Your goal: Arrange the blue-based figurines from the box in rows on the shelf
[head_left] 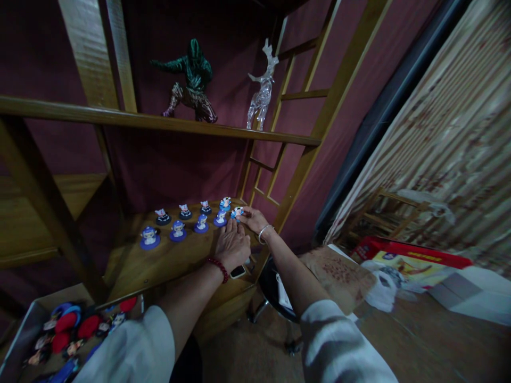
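Small figurines stand in two rows on the lower wooden shelf [159, 266]. The front row has purple-based figures, such as the leftmost one [149, 237]; behind are dark-based ones [162, 216]. At the right end, a blue figurine [225, 204] stands at the back. My right hand [255, 221], with a bracelet at the wrist, has its fingers closed on another blue figurine [237, 213]. My left hand [233, 246], wearing a red bead bracelet, rests palm down just in front of the rightmost purple-based figurine [220, 217], its fingers extended.
On the upper shelf [159, 121] stand a green crouching statue [195, 80] and a clear deer [262, 90]. A box [24, 332] of figurines sits low at the left. A dark stool [273, 292] and bags are at the right.
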`<state>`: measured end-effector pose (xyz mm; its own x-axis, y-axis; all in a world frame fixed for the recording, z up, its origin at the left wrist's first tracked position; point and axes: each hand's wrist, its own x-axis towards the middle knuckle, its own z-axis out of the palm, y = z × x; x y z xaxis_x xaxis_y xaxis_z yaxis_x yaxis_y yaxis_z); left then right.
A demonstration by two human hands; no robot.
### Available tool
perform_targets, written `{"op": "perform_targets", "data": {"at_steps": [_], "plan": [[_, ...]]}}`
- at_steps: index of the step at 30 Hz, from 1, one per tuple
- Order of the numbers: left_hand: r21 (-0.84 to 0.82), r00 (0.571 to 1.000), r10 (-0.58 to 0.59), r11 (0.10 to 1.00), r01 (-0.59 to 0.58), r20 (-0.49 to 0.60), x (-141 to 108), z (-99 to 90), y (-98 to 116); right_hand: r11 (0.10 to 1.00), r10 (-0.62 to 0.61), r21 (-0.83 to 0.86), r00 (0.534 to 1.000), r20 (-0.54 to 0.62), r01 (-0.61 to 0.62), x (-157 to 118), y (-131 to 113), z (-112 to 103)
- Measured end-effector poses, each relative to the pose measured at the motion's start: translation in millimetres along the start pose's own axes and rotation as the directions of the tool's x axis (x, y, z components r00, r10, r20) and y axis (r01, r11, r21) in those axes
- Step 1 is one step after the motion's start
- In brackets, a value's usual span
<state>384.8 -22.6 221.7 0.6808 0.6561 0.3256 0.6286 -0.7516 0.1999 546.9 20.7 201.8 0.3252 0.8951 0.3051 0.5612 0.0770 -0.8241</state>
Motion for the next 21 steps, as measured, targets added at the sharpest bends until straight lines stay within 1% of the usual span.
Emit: {"op": "perform_targets", "data": {"at_steps": [7, 12, 14, 17, 21], "plan": [[-0.016, 0.997, 0.022, 1.000, -0.023, -0.070, -4.0, 1.0, -0.2, 0.999, 0.044, 0.024, 0.999, -0.014, -0.044, -3.9, -1.4, -2.1], [-0.047, 0.981, 0.118, 0.991, -0.126, -0.153, -10.4, -0.6, -3.1, 0.992, 0.040, 0.123, 0.999, -0.034, -0.035, -8.2, 1.6, -3.8], [-0.071, 0.973, 0.150, 0.984, -0.164, -0.174, -12.8, -0.5, -4.6, 0.990, 0.039, 0.137, 0.999, -0.031, -0.035, -10.7, 3.4, -4.0], [-0.120, 0.959, 0.194, 0.968, -0.221, -0.207, -15.8, 0.5, -6.5, 0.992, 0.039, 0.119, 0.998, -0.041, -0.034, -14.8, 4.9, -3.7], [-0.176, 0.951, 0.214, 0.951, -0.256, -0.224, -20.9, -0.3, -7.9, 0.998, 0.030, 0.052, 0.996, -0.078, -0.026, -20.4, 4.3, -2.3]]}}
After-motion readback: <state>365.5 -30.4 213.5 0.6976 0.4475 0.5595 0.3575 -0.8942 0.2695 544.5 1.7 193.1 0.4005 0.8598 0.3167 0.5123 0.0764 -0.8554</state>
